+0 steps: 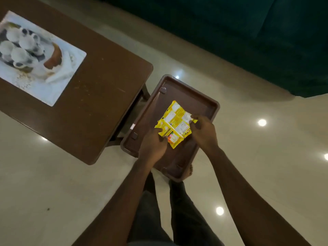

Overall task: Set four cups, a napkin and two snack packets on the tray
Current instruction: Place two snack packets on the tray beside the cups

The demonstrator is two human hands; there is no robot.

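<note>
Table at far left, tray to its right, packet over the tray

The table (85, 110) fills the far left of the scene, and on its left part lies a printed sheet (40, 57). The tray (209, 107) is just to the right of the table's near right corner, over the floor (248, 157). Above the middle of the tray is a snack packet (175, 121), between the left hand (152, 148) at its near left edge and the right hand (204, 132) at its right edge; both hands touch it. Under the near end of the tray, a foot (189, 172) shows on the floor. A sofa (248, 36) stands at the far right, well apart from the tray.
</note>
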